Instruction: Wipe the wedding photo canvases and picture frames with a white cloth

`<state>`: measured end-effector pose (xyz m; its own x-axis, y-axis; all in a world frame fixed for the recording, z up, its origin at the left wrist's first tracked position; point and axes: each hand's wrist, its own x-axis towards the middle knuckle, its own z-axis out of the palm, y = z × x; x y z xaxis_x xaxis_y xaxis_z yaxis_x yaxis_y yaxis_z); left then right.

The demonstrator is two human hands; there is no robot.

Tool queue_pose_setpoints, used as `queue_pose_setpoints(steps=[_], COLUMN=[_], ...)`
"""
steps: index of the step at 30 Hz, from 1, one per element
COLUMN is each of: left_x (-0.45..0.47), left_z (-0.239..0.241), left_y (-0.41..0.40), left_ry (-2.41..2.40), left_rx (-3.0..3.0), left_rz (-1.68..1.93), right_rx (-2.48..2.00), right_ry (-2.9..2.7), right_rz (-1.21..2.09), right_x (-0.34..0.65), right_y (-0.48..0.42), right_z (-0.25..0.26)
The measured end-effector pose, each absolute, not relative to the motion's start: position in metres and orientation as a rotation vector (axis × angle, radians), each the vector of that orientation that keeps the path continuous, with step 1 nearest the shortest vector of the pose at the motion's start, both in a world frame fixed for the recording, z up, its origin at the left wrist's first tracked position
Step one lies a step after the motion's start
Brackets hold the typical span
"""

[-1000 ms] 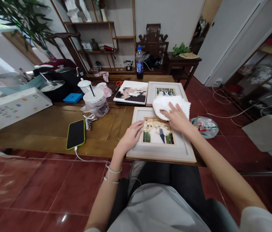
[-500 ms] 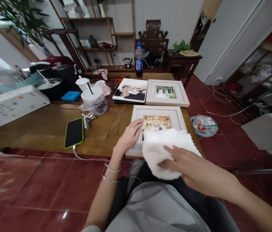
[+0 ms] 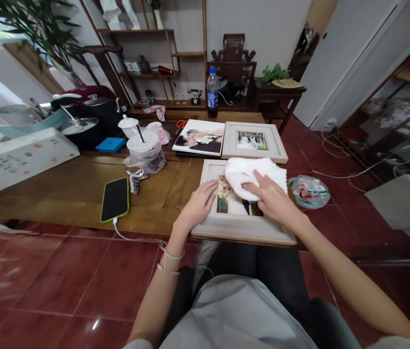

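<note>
A framed photo [image 3: 210, 228] with a pale wood edge and a wide light mat lies flat at the front edge of the table. My left hand [image 3: 199, 203] rests on its left side, fingers stretched out flat beside the inner picture. In my right hand [image 3: 272, 196] is a white fluffy cloth [image 3: 252, 169], pressed on the upper right of the frame. The cloth hides the top of the inner picture and part of the mat. Just behind lies a second framed photo [image 3: 279, 140], with a photo album [image 3: 197, 138] to its left.
Left on the brown table [image 3: 62, 194] are a phone [image 3: 115, 199] on a charging cable, a lidded cup in plastic [image 3: 146, 150] and a blue box [image 3: 110, 144]. A cola bottle [image 3: 212, 94] stands at the back. A lined bin [image 3: 310, 191] sits on the floor at right.
My right hand has moved the cloth away from me, from the frame's lower right to its upper right. The lower part of the picture is now uncovered. My left hand stays on the frame.
</note>
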<state>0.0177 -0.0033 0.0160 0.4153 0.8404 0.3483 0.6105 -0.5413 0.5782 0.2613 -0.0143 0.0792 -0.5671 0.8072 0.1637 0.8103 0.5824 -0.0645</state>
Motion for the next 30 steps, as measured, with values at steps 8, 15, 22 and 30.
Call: queue_pose_setpoints(steps=[8,15,22,30], left_x=[0.017,0.018,0.018,0.017], left_z=[0.019,0.017,0.015,0.014], left_y=[-0.004,-0.004,-0.003,-0.002], left_ry=[1.226,1.274,1.25,1.259], left_rx=[2.301,2.298,2.311,2.312], left_rz=[0.873,0.854,0.885,0.869], right_rx=[-1.435,-1.156,-1.36,-1.446], right_ry=[-2.854,-2.98,-2.839,-2.353], right_rz=[-0.022,0.323,0.336,-0.022], right_x=[0.211,0.232,0.289,0.303], right_y=[-0.029,-0.091,-0.093,-0.016], right_z=[0.079,0.098,0.117,0.113])
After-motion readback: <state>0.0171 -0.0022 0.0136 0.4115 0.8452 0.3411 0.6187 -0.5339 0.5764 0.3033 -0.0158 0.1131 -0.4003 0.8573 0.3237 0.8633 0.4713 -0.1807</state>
